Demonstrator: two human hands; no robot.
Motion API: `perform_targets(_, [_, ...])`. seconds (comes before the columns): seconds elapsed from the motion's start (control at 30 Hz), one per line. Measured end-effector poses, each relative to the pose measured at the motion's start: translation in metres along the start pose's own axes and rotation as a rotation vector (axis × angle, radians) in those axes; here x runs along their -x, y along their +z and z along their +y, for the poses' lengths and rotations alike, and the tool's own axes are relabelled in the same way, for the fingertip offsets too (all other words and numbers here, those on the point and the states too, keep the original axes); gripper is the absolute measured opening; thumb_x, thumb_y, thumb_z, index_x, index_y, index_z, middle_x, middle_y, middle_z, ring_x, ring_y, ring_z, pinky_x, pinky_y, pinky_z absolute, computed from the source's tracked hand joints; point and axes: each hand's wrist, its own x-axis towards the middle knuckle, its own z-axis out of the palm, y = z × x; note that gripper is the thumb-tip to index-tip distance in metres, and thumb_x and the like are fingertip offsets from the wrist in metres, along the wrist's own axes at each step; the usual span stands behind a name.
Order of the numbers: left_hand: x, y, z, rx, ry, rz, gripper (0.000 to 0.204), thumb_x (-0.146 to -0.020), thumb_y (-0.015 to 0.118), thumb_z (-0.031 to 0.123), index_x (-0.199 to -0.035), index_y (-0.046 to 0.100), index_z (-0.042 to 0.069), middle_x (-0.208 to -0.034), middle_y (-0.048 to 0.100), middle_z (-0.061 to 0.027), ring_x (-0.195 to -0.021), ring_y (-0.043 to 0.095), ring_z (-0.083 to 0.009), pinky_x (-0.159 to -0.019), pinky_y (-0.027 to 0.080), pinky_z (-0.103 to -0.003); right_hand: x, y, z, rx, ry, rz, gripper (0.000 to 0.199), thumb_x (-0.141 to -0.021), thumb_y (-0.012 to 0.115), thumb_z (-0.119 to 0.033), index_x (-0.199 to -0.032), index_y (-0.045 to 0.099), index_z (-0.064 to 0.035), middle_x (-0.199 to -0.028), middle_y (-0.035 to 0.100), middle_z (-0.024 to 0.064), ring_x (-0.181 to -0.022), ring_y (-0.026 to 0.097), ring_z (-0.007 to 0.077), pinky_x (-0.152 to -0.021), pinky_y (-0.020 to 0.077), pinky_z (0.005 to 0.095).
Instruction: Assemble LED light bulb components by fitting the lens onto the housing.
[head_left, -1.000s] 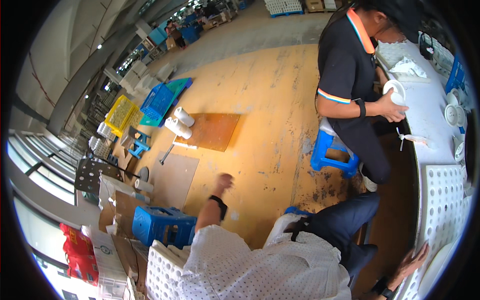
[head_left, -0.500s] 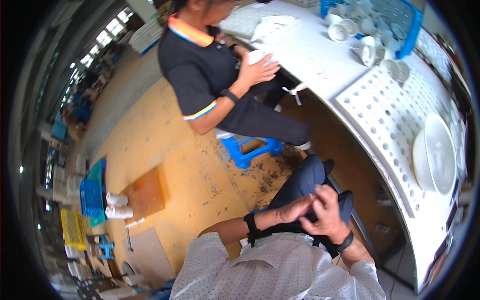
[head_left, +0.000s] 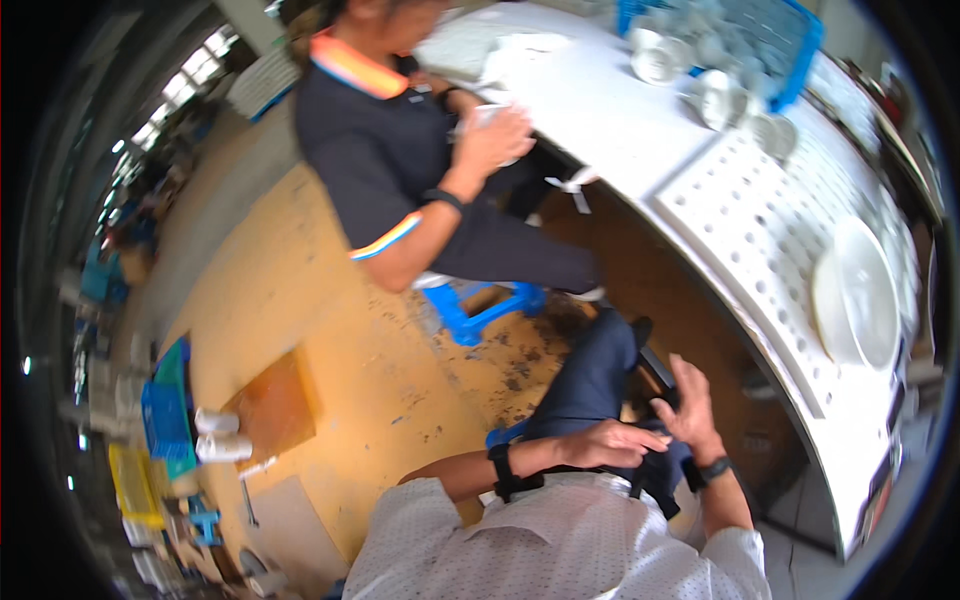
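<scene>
My left hand [head_left: 612, 442] lies flat on my dark trousers [head_left: 590, 380], fingers stretched toward the right. My right hand [head_left: 690, 402] rests just beside it on the same thigh, fingers spread, holding nothing. Each wrist carries a black band. Across from me a co-worker in a dark shirt with an orange collar [head_left: 380, 150] sits on a blue stool [head_left: 490, 305] and holds a white cup [head_left: 488, 118] in one hand.
A curved white table [head_left: 620, 120] runs along the right, bearing a perforated white board [head_left: 760, 230], a white plate [head_left: 855, 295] and a blue crate of white cups [head_left: 760, 40]. On the yellow floor at left lie a wooden board [head_left: 270, 410], two white cylinders [head_left: 215, 435] and blue crates [head_left: 165, 420].
The view has swung from the floor toward the table. My left hand, stretched out to the side a second ago, now lies on my lap, and my hands have drawn slightly apart.
</scene>
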Motion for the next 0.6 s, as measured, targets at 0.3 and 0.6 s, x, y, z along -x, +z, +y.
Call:
perform_targets(0.3, [0.042, -0.019, -0.009, -0.827, -0.224, 0.557, 0.035, -0.078, 0.063, 0.021, -0.104, 0.062, -0.002, -0.118, 0.056, -0.0242, -0.091, 0.063, -0.0319, -0.084, 0.049, -0.036, 0.053, 0.018, 0.12, 0.426, 0.257, -0.3, 0.073, -0.072, 0.07, -0.022, -0.137, 0.037, -0.0114, -0.132, 0.038, 0.0235, -0.123, 0.035, 0.0402, -0.103, 0.0305, 0.0475])
perform_targets(0.6, [0.07, -0.026, -0.046, -1.182, -0.582, 0.49, 0.053, -0.08, 0.061, 0.024, -0.128, 0.047, 0.005, -0.147, 0.018, -0.0214, -0.135, 0.018, -0.0422, -0.107, 0.026, -0.047, 0.068, 0.037, 0.166, 0.224, 0.379, -0.232, 0.075, -0.081, 0.065, -0.037, -0.142, 0.027, -0.0163, -0.142, 0.022, 0.0281, -0.129, 0.027, 0.0449, -0.105, 0.0264, 0.0491])
